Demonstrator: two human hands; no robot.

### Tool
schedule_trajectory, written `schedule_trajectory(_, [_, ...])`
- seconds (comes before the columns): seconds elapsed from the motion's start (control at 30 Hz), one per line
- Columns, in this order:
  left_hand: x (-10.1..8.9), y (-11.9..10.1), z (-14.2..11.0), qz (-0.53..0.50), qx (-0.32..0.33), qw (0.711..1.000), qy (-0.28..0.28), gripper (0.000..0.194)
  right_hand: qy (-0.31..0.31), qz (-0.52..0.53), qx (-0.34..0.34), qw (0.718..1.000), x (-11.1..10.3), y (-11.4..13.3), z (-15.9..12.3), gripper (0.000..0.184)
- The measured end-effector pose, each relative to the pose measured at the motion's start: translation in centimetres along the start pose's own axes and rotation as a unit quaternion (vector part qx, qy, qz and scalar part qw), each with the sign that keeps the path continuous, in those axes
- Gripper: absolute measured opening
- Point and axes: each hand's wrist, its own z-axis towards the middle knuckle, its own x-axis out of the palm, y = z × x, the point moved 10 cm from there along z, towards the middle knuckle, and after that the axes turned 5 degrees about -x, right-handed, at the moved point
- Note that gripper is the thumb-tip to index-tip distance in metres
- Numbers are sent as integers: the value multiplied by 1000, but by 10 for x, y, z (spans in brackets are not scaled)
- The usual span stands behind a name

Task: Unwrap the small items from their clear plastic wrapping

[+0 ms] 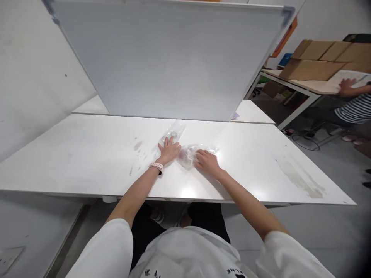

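Observation:
My left hand [168, 150] lies flat with spread fingers on the near end of a clear plastic bag [175, 131] that stretches away across the white table [87, 154]. My right hand [206, 160] rests with curled fingers on a second crumpled clear plastic bag [189, 153] that holds something pale pinkish inside. The two hands are close together at the table's middle. A pale watch strap sits on my left wrist.
A large whiteboard [171, 58] stands tilted at the table's far edge. Grey smudges [298, 177] mark the table's right side. At the far right another person in a striped top [355, 110] reaches onto a table bearing cardboard boxes [319, 60].

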Motion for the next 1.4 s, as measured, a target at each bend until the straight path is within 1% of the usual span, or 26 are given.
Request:
schedule_trajectory(0.07, [4,-14,4,-26,-20,999,-6,49,-6,16,-11,1000,3,2,23,15])
schedule_trajectory(0.1, [3,-18,4,-37,-37,999,-15,49,-12,24,-14,1000,4,1,30,16])
schedule_trajectory(0.17, [-11,-23,-3,-50,-56,995,-68,47,-27,36,-19,999,8,0,38,18])
schedule_trajectory(0.2, [-22,-29,-10,-54,-44,992,-109,46,-39,46,-22,998,8,-1,37,19])
schedule_trajectory(0.23, [-32,-39,-19,-57,-14,987,-148,46,-56,63,-26,996,8,-3,36,20])
schedule_trajectory(0.27, [-38,-52,-29,-58,33,982,-174,46,-76,89,-33,993,6,-6,33,23])
schedule_trajectory(0.3, [-39,-66,-38,-56,85,978,-181,45,-96,122,-41,987,4,-9,29,30])
schedule_trajectory(0.33, [-35,-78,-46,-51,127,976,-170,45,-112,159,-50,980,2,-13,25,38])
schedule_trajectory(0.37, [-27,-86,-50,-44,151,977,-147,45,-119,196,-58,972,0,-18,22,46])
schedule_trajectory(0.4, [-18,-89,-52,-36,155,980,-119,48,-117,229,-64,964,-2,-24,19,53])
schedule_trajectory(0.5, [2,-79,-44,-50,104,992,-57,66,-88,300,-43,949,-7,-50,13,64])
schedule_trajectory(0.57, [6,-69,-38,-88,85,992,-28,82,-89,339,-1,937,-13,-70,10,67])
schedule_trajectory(0.63, [6,-63,-34,-130,91,987,8,98,-84,364,41,927,-14,-84,7,70])
schedule_trajectory(0.7, [4,-60,-33,-176,102,978,55,111,-64,363,62,928,-7,-88,6,79])
schedule_trajectory(0.8, [0,-54,-34,-252,94,958,103,118,-22,289,55,956,9,-82,7,93])
schedule_trajectory(0.87, [-2,-47,-35,-294,74,946,117,114,-3,221,47,974,20,-79,9,89])
schedule_trajectory(0.97, [-6,-41,-37,-336,66,931,122,104,-15,160,62,985,25,-89,9,70])
schedule_trajectory(1.03, [-8,-38,-37,-357,69,923,125,98,-54,130,108,984,17,-104,6,60])
schedule_trajectory(1.07, [-9,-37,-37,-366,69,919,127,96,-85,118,138,980,9,-112,3,57])
schedule_trajectory(1.13, [-9,-33,-36,-388,62,910,132,93,-167,114,189,961,-12,-121,-5,50])
schedule_trajectory(1.17, [-8,-31,-35,-400,57,905,133,91,-208,132,202,948,-23,-120,-9,46])
schedule_trajectory(1.2, [-7,-29,-34,-412,52,900,132,90,-233,168,203,936,-28,-116,-11,44])
schedule_trajectory(1.23, [-6,-28,-34,-424,48,895,131,88,-232,218,195,928,-29,-109,-10,43])
schedule_trajectory(1.27, [-5,-27,-33,-435,45,890,129,87,-205,275,180,922,-24,-98,-6,43])
schedule_trajectory(1.33, [-3,-29,-34,-453,46,881,127,82,-102,371,129,914,-7,-66,4,53])
schedule_trajectory(1.4, [0,-30,-34,-466,41,877,114,73,-13,416,70,907,5,-34,8,74])
